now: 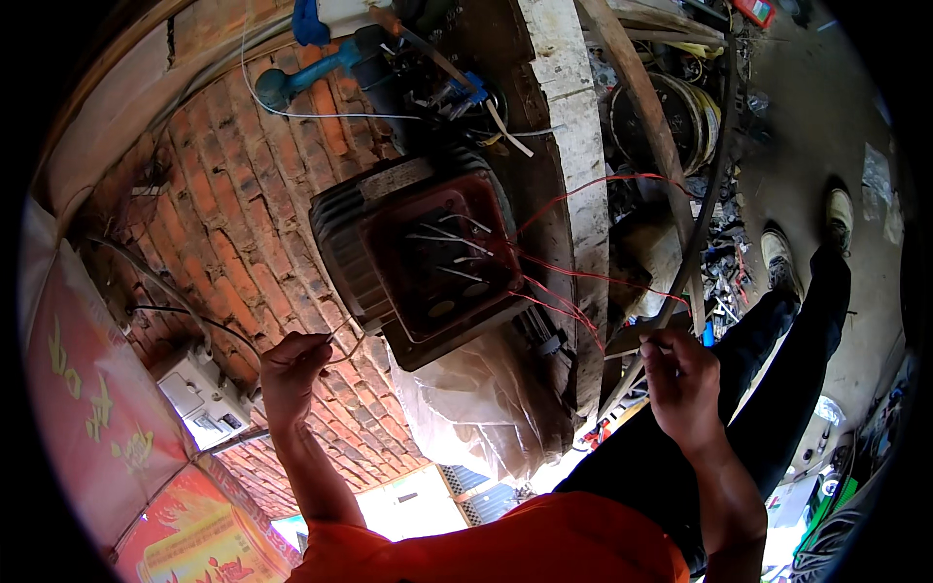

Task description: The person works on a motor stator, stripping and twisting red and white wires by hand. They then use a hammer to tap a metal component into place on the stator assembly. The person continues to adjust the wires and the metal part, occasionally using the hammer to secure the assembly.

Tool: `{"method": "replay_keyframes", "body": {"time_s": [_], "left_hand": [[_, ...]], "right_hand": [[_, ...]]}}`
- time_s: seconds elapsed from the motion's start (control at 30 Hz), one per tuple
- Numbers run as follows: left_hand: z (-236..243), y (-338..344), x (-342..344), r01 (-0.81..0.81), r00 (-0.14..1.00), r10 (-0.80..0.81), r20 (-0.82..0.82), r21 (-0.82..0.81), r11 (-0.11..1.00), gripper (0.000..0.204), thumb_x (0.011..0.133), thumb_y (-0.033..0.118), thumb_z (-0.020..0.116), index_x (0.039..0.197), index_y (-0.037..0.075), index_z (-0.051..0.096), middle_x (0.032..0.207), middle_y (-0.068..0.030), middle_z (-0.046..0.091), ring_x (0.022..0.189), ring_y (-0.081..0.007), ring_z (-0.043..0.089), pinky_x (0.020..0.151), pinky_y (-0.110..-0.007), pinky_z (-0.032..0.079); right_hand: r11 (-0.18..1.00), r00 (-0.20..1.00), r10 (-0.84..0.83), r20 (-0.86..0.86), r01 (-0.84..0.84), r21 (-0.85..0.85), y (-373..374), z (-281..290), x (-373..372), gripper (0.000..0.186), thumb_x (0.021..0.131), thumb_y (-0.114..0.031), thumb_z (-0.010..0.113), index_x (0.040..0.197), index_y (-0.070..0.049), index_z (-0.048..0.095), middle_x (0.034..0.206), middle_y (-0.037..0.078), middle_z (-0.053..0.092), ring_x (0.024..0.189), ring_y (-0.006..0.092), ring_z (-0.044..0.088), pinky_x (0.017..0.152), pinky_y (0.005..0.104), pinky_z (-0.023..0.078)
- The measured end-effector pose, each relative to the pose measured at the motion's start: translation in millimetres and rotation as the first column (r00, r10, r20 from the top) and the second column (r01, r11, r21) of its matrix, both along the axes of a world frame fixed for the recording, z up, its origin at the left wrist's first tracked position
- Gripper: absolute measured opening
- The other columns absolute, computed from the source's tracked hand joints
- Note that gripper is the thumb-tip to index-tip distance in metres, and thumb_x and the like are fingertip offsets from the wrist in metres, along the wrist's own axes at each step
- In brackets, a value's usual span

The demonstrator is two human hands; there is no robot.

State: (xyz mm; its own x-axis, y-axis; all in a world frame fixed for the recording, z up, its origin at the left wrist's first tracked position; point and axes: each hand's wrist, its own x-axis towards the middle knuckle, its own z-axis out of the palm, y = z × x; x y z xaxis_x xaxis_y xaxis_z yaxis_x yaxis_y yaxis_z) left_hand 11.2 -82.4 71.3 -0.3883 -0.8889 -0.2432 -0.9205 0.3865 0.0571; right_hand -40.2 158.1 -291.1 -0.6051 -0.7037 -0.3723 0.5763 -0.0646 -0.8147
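Observation:
My left hand (294, 367), closed in a pinch, is left of a ribbed metal motor housing (352, 255). A thin strand that looks like wire (352, 352) curves from its fingertips toward the housing. To the right, in front of my dark trousers, my right hand (680, 381) is closed with curled fingers; whatever is between them is too small to make out. The housing's square opening has a dark red inside (418, 282). Several white-sleeved leads (449, 235) stick up within it, and thin red wires (556, 291) trail out of its right side toward my right hand.
A whitish worn plank (573, 146) runs beside the housing. Beyond it are a wooden pole (646, 97), a round bucket (661, 121) and scattered scrap. A blue-green tool (321, 70) lies near the brick wall (233, 214). Clear plastic sheeting (486, 398) hangs below the housing.

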Motion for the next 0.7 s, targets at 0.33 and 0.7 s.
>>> {"method": "replay_keyframes", "body": {"time_s": [0.33,0.7], "left_hand": [[-21,-6,-23,0.075,0.995,-0.076,0.057,0.018,0.997,0.016,0.081,-0.006,0.068,0.096,-0.001,0.071,0.076,-0.0028,0.062,0.062,-0.0064,0.056,0.053,-0.021,0.045],[-5,-10,0,-0.052,0.995,0.058,-0.084,0.071,0.996,0.015,0.081,-0.003,0.069,0.096,-0.001,0.071,0.081,-0.0056,0.068,0.066,-0.0099,0.06,0.055,-0.023,0.049]], "right_hand": [[1.0,1.0,0.003,0.022,-0.003,0.006,-2,3,0,0.006,0.087,0.0,0.061,0.093,0.0,0.06,0.072,0.011,0.062,0.053,0.0122,0.059,0.047,0.0254,0.043],[1.0,0.998,0.006,0.069,-0.007,0.006,-3,1,4,0.004,0.086,0.001,0.062,0.09,0.001,0.06,0.072,0.012,0.06,0.053,0.015,0.058,0.047,0.0274,0.042]]}}
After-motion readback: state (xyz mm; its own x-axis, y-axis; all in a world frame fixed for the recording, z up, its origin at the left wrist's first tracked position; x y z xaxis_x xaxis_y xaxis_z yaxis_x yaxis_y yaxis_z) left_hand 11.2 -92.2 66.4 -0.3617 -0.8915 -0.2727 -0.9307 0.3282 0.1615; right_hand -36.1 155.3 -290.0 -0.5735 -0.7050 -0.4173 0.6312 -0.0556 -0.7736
